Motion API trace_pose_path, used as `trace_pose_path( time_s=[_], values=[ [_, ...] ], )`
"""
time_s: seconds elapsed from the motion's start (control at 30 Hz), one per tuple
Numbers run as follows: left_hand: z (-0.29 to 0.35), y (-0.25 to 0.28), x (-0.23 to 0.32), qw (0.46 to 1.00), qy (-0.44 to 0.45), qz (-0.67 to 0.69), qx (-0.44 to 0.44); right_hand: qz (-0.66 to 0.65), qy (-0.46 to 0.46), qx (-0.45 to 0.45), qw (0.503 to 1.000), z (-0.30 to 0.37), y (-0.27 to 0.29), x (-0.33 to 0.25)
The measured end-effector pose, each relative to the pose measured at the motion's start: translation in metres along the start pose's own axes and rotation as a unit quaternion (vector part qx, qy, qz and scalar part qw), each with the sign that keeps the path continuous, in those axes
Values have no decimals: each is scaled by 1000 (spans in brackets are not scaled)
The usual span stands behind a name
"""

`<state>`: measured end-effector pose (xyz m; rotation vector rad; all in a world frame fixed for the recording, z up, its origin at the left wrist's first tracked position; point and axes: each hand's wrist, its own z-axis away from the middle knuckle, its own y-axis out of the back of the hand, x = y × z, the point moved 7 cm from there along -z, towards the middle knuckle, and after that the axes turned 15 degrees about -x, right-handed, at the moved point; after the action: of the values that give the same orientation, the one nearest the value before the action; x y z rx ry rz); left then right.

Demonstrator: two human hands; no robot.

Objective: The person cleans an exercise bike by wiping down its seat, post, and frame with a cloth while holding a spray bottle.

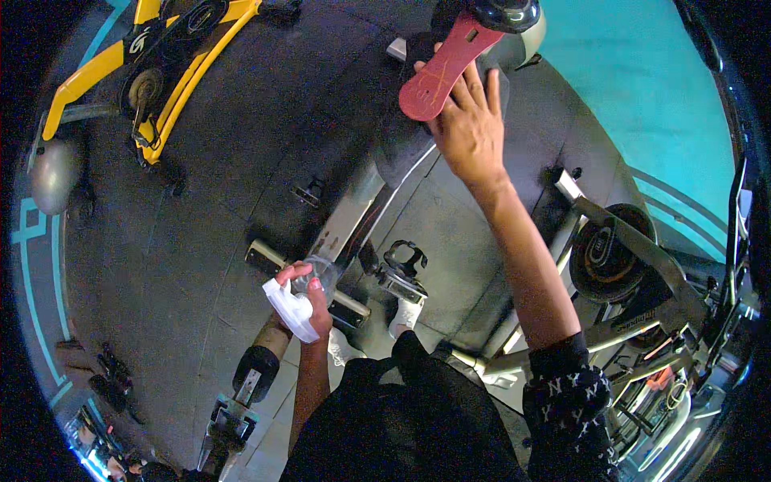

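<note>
My left hand (pixel 309 301) is wrapped round a clear spray bottle (pixel 325 273) with a white trigger head (pixel 291 309), above the metal frame beam (pixel 349 217) of an exercise machine. My right hand (pixel 474 132) reaches far forward with its fingers stretched out and apart. It lies against the dark housing (pixel 393 153) at the machine's far end. Beside and partly over its fingers is a long red plate (pixel 442 80) with a rounded end and a slot. The plate hides part of that hand, and fingertips show past its left edge.
A yellow-framed exercise bike (pixel 88 80) stands at the far left, near a grey ball (pixel 56 177). Another machine with a round dark disc (pixel 610 249) is close on the right. A pedal with a strap (pixel 404 269) sticks out near my feet. Turquoise flooring (pixel 642 96) covers the far right.
</note>
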<state>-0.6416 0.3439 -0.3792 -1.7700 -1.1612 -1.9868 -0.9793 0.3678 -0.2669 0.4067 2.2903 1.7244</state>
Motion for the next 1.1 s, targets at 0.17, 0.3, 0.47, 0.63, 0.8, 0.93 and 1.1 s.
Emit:
trace_pose_path(
  time_s=[0.17, 0.3, 0.47, 0.63, 0.8, 0.93, 1.1],
  values=[
    [-7, -7, 19, 997, -17, 33, 68, -115, -18, -2, 993, 28, -31, -14],
    [3, 4, -2, 999, -8, 19, 26, -111, 15, -52, 992, 51, -54, -52],
    [-2, 1, -5, 999, 34, 24, -36, -115, 89, -124, 982, 85, -79, -80],
    [5, 8, -37, 988, 56, 130, -56, -184, 152, -158, 958, 113, -101, -98],
    [-12, -6, 4, 994, 50, 95, 31, -247, -72, -262, 930, 162, -140, -47],
    [-30, -10, 24, 999, 12, -42, 16, -344, -228, -219, 884, 214, -117, -15],
    [-74, -40, 72, 966, -48, -223, -118, -385, -308, -173, 853, 280, -78, 12]
  ],
)
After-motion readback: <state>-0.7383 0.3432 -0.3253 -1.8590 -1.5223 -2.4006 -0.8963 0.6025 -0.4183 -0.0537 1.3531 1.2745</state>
